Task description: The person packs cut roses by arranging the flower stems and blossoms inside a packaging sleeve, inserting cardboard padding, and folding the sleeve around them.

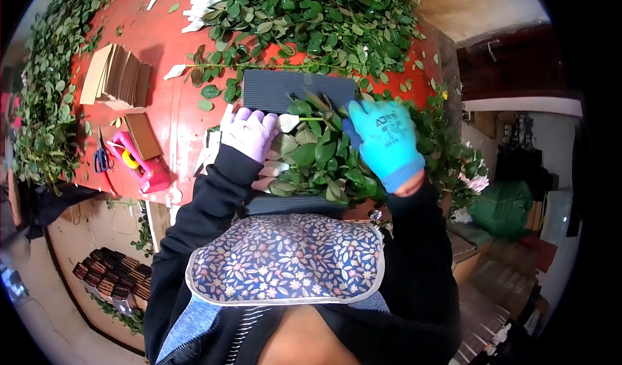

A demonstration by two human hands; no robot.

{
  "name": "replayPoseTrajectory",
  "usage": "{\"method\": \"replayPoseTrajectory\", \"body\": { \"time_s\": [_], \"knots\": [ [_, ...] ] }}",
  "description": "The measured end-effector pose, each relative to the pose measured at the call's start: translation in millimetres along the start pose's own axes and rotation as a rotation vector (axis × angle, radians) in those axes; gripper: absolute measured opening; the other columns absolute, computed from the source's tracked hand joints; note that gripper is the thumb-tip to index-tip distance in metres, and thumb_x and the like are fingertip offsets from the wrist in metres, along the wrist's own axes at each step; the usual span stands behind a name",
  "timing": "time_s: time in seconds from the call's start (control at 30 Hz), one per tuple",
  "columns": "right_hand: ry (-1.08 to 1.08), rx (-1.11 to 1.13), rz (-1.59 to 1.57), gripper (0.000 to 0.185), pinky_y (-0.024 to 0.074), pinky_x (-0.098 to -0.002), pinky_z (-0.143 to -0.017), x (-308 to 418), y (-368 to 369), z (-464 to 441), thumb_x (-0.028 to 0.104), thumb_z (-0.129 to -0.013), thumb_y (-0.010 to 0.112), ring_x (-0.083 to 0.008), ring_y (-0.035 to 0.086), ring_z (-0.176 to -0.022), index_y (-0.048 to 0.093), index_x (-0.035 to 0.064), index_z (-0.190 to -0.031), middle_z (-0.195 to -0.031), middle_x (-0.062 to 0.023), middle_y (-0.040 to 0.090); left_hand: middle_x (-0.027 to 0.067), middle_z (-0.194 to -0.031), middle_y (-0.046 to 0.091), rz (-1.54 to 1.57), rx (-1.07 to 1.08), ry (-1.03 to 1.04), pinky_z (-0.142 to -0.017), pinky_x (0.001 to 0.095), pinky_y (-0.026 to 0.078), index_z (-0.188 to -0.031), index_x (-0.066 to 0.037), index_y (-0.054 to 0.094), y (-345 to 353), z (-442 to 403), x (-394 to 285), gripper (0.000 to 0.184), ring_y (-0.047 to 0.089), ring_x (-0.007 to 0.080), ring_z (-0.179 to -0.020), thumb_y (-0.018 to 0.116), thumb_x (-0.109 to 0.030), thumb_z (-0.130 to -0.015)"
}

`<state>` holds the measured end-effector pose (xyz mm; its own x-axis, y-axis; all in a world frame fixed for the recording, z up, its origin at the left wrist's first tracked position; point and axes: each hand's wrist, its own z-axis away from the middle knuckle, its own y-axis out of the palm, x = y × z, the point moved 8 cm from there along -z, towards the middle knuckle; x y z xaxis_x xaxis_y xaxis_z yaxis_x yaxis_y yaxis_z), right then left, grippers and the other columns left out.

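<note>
My left hand (249, 132), in a lilac glove, has its fingers curled against the white net-covered head of a rose (287, 123). My right hand (387, 138), in a turquoise glove with dark blue fingers, is closed around the leafy stem end of the roses; its fingertips are partly hidden by leaves. Between both hands lie leafy rose stems (324, 151), their covered heads pointing left. Beneath them is a dark grey ribbed board (298, 87), showing behind and in front of the leaves.
A large heap of leafy roses (317, 15) lies at the back of the red table (139, 24), more greenery (48, 99) at the left. Folded cardboard pieces (116, 80), a pink tape dispenser (146, 170) and scissors (101, 160) sit to the left. One netted rose (175, 72) lies behind the board.
</note>
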<state>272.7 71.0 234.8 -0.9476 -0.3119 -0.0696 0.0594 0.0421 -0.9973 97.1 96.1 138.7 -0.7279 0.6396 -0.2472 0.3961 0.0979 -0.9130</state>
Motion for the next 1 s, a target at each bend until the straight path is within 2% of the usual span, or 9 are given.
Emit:
{"method": "replayPoseTrajectory", "body": {
  "time_s": [0.07,0.17,0.27,0.43,0.53,0.73,0.83,0.87,1.0],
  "knots": [
    [-0.004,-0.091,-0.089,0.017,0.048,-0.044,-0.063,21.4,-33.8,-5.4,0.02,-0.086,0.065,-0.0298,0.063,-0.07,0.06,0.0097,-0.099,-0.081,-0.0088,0.062,0.0002,-0.084,0.058,-0.007,0.035,-0.006,-0.07,0.039,0.04,-0.101,-0.016,0.062,4.2,1.0,1.7,0.021,0.056,0.0236,-0.084,0.068,-0.023,-0.083],
    [-0.159,-0.068,-0.078,0.023,0.0472,-0.039,-0.059,55.4,-10.9,-14.4,0.02,-0.084,0.063,-0.0241,0.064,-0.068,0.059,0.0101,-0.104,-0.086,-0.0058,0.061,-0.0004,-0.082,0.056,0.014,-0.017,0.032,-0.068,0.0391,0.038,-0.1,-0.016,0.062,1.9,1.3,-0.9,0.019,0.056,0.0232,-0.081,0.066,-0.018,-0.082],
    [-0.116,0.103,0.193,0.021,0.0462,-0.0407,-0.052,49.8,58.8,-16.2,0.016,-0.087,0.057,-0.0227,0.064,-0.065,0.063,0.0071,-0.105,-0.079,-0.0041,0.061,0.0001,-0.082,0.055,-0.033,-0.039,0.04,-0.069,0.0392,0.039,-0.1,-0.015,0.062,-3.0,6.0,-3.4,0.02,0.055,0.0236,-0.082,0.065,-0.014,-0.08],
    [-0.129,0.111,-0.024,0.017,0.0508,-0.0413,-0.059,47.1,74.6,-16.5,0.015,-0.083,0.06,-0.0264,0.065,-0.067,0.064,0.009,-0.098,-0.083,-0.0083,0.06,0.0036,-0.093,0.056,0.113,0.012,0.028,-0.073,0.0409,0.042,-0.105,-0.013,0.062,-9.2,12.3,0.2,0.035,0.054,0.0264,-0.086,0.073,-0.013,-0.072],
    [-0.157,0.164,0.056,0.011,0.05,-0.0419,-0.052,54.3,92.2,-11.0,0.017,-0.082,0.064,-0.0265,0.066,-0.072,0.068,0.0122,-0.092,-0.085,-0.0061,0.062,0.0037,-0.095,0.057,0.083,-0.012,0.023,-0.074,0.0414,0.042,-0.105,-0.014,0.062,-6.0,19.3,0.8,0.035,0.054,0.0267,-0.087,0.074,-0.013,-0.071],
    [-0.148,0.027,-0.234,0.009,0.0535,-0.0427,-0.064,42.6,98.2,-6.3,0.016,-0.082,0.064,-0.0276,0.069,-0.08,0.064,0.0112,-0.09,-0.091,-0.0077,0.065,0.0037,-0.091,0.059,0.063,-0.059,0.123,-0.071,0.0392,0.043,-0.09,-0.013,0.065,-18.4,25.2,4.5,0.023,0.057,0.0264,-0.085,0.075,-0.014,-0.069],
    [-0.128,0.095,-0.224,0.018,0.0528,-0.0422,-0.065,40.5,94.6,-7.7,0.018,-0.082,0.065,-0.029,0.068,-0.08,0.06,0.0115,-0.098,-0.09,-0.0086,0.064,0.0091,-0.085,0.056,0.407,-0.124,-0.014,-0.072,0.0387,0.045,-0.085,-0.007,0.063,-20.9,37.9,38.9,0.021,0.056,0.0294,-0.082,0.076,-0.001,-0.069],
    [-0.133,0.094,-0.228,0.018,0.0528,-0.0422,-0.065,39.4,96.7,-5.2,0.018,-0.082,0.065,-0.029,0.068,-0.08,0.06,0.0115,-0.098,-0.09,-0.0086,0.064,0.0111,-0.09,0.058,0.321,-0.157,-0.056,-0.074,0.0377,0.047,-0.083,-0.004,0.062,-24.8,47.3,55.0,0.018,0.058,0.0275,-0.084,0.074,0.001,-0.071],
    [-0.108,-0.031,-0.283,0.019,0.0514,-0.0428,-0.063,36.1,90.8,-0.6,0.017,-0.083,0.063,-0.0291,0.066,-0.075,0.06,0.0096,-0.1,-0.085,-0.0081,0.063,0.011,-0.101,0.059,0.706,-0.141,-0.196,-0.073,0.031,0.048,-0.08,0.001,0.06,-9.0,75.6,89.4,0.008,0.06,0.0185,-0.08,0.06,0.005,-0.073]
  ]
}}
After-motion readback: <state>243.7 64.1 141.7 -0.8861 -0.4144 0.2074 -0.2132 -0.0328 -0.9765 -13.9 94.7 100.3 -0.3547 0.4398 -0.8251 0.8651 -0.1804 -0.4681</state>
